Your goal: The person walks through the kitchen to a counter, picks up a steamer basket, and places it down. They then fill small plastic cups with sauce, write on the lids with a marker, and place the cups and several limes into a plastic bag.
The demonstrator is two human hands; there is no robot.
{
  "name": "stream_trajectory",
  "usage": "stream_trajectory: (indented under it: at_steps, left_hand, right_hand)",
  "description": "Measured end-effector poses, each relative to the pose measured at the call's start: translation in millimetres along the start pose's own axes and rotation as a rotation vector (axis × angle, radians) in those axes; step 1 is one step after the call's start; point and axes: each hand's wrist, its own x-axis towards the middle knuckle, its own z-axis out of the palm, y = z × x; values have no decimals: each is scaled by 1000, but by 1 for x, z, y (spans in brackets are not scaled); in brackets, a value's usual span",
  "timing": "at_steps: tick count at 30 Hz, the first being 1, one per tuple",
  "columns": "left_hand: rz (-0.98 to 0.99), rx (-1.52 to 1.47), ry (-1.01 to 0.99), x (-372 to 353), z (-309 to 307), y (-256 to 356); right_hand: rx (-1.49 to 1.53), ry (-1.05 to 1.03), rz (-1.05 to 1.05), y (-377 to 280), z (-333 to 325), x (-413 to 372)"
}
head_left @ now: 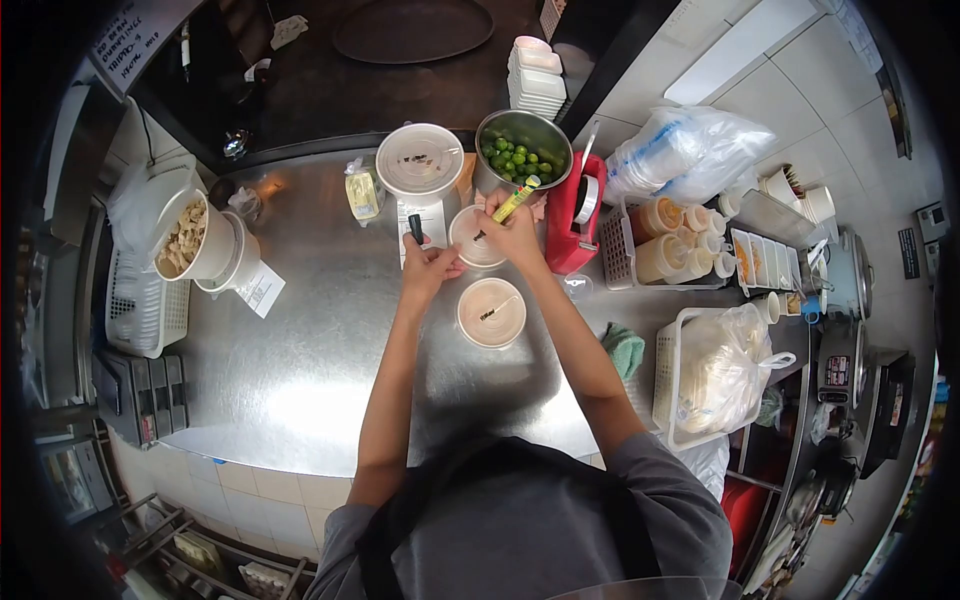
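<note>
A yellow marker [518,198] is held in my right hand [512,236], over a small lidded tub [466,248] with dark writing on its lid. My left hand [430,270] pinches a black marker cap [416,227] at the left of that tub, its fingers close to the rim. Nearer me, a second small lidded tub [491,313] carries dark writing. Behind my hands stands a larger lidded tub [420,164], also marked, with a printed receipt [424,218] in front of it.
A metal bowl of green limes [520,150] and a red tape dispenser [574,222] stand behind and right. Farther right are a basket of sauce bottles [668,240] and a basket with a plastic bag [700,380]. Tubs [190,240] stand at left on the steel table [270,350].
</note>
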Motion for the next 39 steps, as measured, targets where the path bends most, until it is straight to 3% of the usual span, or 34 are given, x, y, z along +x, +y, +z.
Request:
stream_trajectory:
  at_steps: [7,16,39]
  left_hand:
    - [9,-18,-17,2,-2,-1]
    - [1,-17,-11,2,-1,1]
    - [-3,-15,-28,5,-4,-2]
  right_hand:
    - [122,32,42,-5,-2,6]
    - [59,-78,35,-1,-6,11]
    - [17,-4,-26,7,-3,11]
